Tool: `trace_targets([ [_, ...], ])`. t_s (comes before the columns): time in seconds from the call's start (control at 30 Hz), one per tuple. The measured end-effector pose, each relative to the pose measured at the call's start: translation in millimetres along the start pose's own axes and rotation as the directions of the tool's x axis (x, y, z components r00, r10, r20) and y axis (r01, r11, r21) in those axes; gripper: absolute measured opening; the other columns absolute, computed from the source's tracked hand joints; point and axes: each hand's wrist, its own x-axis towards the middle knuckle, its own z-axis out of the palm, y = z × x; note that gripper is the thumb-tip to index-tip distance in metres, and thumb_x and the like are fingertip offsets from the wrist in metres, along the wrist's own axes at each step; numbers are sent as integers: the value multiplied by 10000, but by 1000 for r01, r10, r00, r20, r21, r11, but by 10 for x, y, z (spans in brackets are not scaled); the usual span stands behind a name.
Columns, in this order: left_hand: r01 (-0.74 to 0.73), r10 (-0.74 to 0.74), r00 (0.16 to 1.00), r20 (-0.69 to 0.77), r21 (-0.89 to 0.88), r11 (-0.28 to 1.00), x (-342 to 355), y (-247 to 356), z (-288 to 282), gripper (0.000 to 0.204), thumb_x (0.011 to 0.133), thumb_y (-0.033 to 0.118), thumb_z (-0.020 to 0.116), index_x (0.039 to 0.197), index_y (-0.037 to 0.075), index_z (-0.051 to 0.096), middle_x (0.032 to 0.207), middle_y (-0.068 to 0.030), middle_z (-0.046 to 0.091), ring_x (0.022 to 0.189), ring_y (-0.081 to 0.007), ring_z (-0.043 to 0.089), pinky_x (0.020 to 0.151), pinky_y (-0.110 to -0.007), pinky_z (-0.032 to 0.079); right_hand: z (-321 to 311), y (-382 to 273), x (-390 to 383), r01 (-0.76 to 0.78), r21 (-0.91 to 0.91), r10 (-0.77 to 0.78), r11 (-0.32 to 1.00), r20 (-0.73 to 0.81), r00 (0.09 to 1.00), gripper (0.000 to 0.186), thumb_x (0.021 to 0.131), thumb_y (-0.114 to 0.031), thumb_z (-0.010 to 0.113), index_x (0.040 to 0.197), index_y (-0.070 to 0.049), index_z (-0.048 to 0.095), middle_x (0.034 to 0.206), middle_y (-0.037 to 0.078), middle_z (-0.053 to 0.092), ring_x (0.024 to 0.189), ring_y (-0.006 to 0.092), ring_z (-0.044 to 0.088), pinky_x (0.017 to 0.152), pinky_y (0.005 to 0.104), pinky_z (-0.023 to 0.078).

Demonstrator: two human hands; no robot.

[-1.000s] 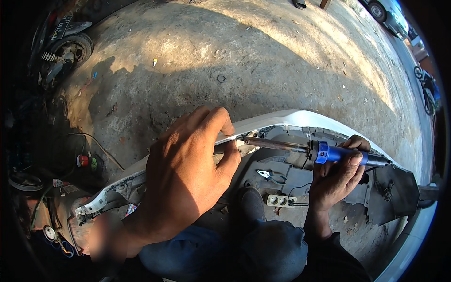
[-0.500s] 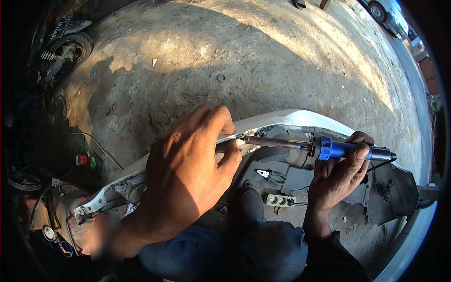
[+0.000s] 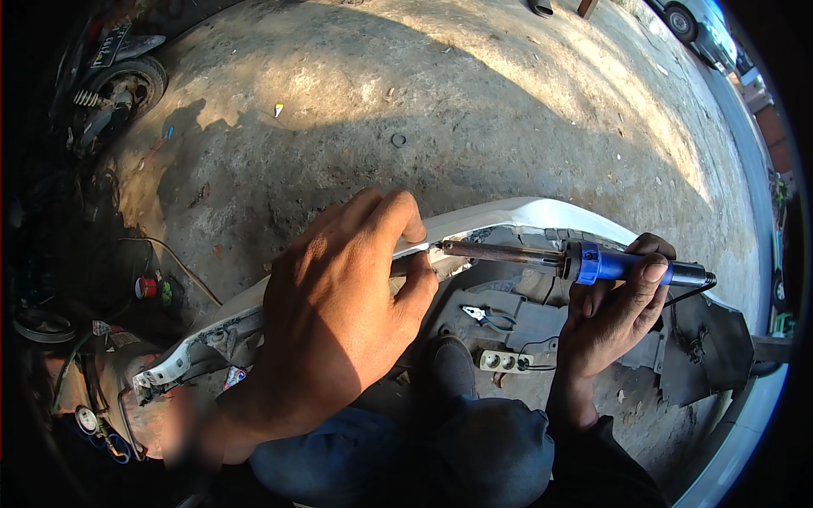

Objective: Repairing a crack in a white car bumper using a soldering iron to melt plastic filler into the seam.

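Observation:
A long white car bumper (image 3: 542,210) curves across in front of me, its rough inner side toward me. My left hand (image 3: 347,296) grips its edge, thumb on the near side and fingers curled over the top; the fingertips are partly hidden. In my right hand (image 3: 622,305) is a soldering iron (image 3: 605,264) with a blue handle, held nearly level. Its metal shaft points left, and the tip reaches the bumper's inner edge, just right of my left thumb and index finger. Whether the tip touches the plastic is hard to see.
Beyond my shoe (image 3: 453,366) lie pliers (image 3: 489,317) on a dark plastic panel (image 3: 529,319) and a white power strip (image 3: 506,361). A pressure gauge (image 3: 87,419) sits at lower left on a rusty tank (image 3: 140,406). A motorcycle wheel (image 3: 127,89) stands far left, a parked vehicle (image 3: 699,34) far right.
The soldering iron and my right hand have shifted very slightly to the right. My left hand stays on the bumper, almost unmoved.

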Motion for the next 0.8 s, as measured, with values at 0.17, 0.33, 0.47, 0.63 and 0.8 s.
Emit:
trace_targets([
  [0.17,4,-3,1000,-3,15,1000,7,1,-3,205,844,52,767,978,54,612,785,-81,514,700,-246,538,665,-397,451,-6,31,14,0,1,0,1000,-4,1000,364,1097,-380,588,1126,-24,519,843,18,514,422,19,395,331,203,298],
  [0.33,8,-8,1000,5,12,1000,20,-10,-9,206,841,53,768,978,58,613,786,-79,517,700,-246,541,666,-397,453,50,10,45,-13,-39,11,999,-46,999,347,1103,-369,580,1116,-27,523,794,1,500,420,19,388,331,203,291],
  [0.47,4,-4,1000,-1,15,1000,19,-9,-14,209,840,56,769,979,60,613,787,-78,521,702,-246,547,669,-398,458,87,2,75,40,-62,-39,997,13,999,368,1124,-412,530,1095,-47,568,638,-62,407,452,-7,351,349,183,250],
  [0.63,-2,2,1000,-11,9,1000,9,-18,-13,209,842,58,770,979,61,612,785,-78,523,704,-244,551,670,-400,460,154,-60,141,18,-55,-18,998,-10,1000,321,1104,-348,587,1102,-31,535,847,7,516,436,17,387,342,201,270],
  [0.8,12,-12,1000,7,27,1000,11,-5,-10,221,837,59,775,978,61,606,787,-82,527,699,-254,550,671,-403,464,138,-168,285,-8,-130,16,991,59,998,319,1080,-348,641,1090,-33,595,829,-6,538,456,10,383,368,210,265],
])
